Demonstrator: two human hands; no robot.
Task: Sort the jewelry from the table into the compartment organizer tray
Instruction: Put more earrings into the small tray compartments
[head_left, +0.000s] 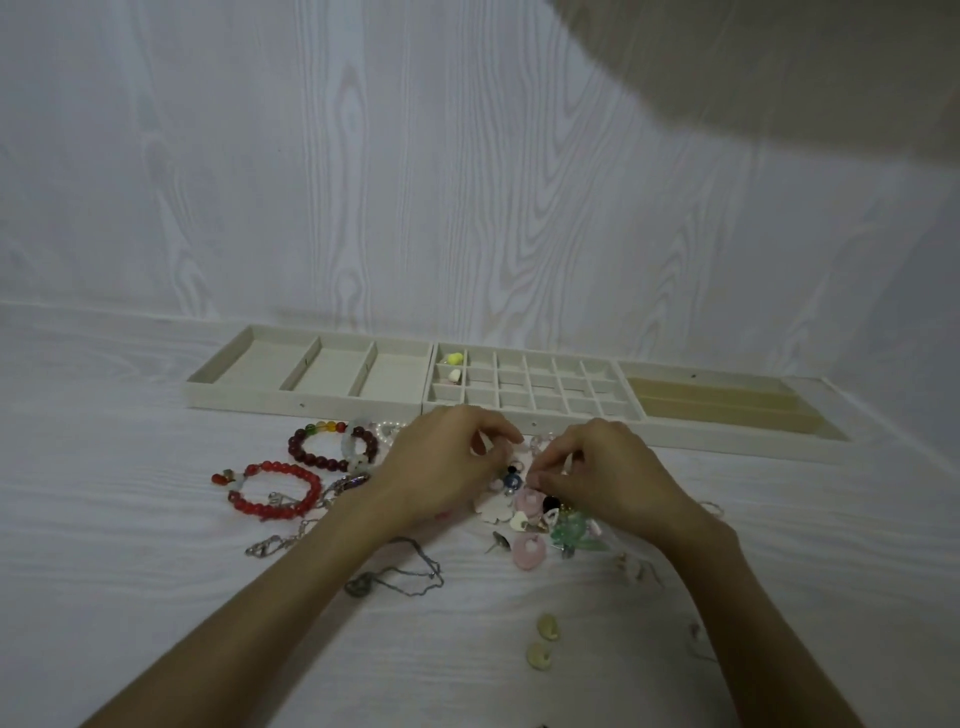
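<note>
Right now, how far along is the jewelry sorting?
Barely begun. Done: only a yellow piece and a white piece sit in the grid tray's left cells. In hand: both hands, left hand and right hand, pick at the small mixed pile; what each grip holds is unclear. Left: red bead bracelets, chain necklace, two beige pieces on the table.

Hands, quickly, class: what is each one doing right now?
Left hand: fingers curled over the jewelry pile; grip cannot be told.
Right hand: pinching a small piece, too small to identify.
</note>
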